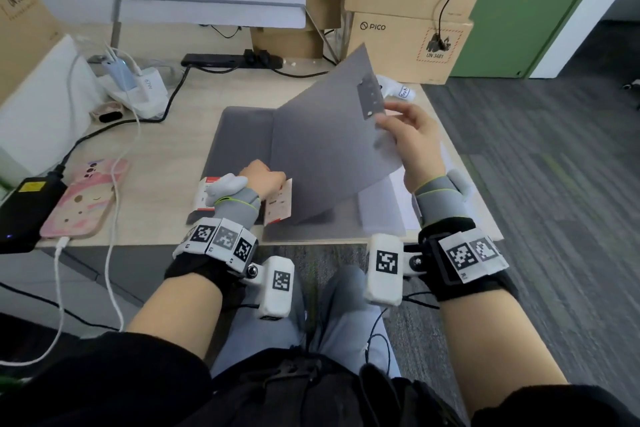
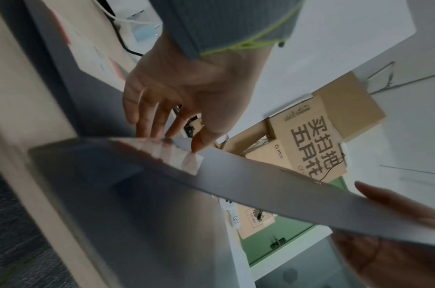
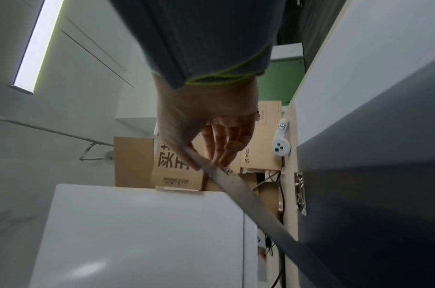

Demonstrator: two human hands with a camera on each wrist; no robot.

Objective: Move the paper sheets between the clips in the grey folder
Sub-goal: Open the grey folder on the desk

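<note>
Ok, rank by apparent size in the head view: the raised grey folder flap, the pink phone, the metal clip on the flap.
1. grey folder flap
2. pink phone
3. metal clip

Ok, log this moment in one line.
right hand holds raised flap of grey plastic folder | left hand rests on flat half | white paper sheets beneath

The raised cover of the grey folder [image 1: 325, 135] stands tilted between the two hands and walls off the middle of the bench [image 1: 166, 163]. Under it a wedge of room opens toward the right edge, above the paper sheets [image 1: 384, 208]. To the left, a pink phone [image 1: 83, 201], cables [image 1: 114, 163] and a charger [image 1: 138, 87] crowd the bench; cardboard boxes [image 1: 408, 45] close off the back.
</note>
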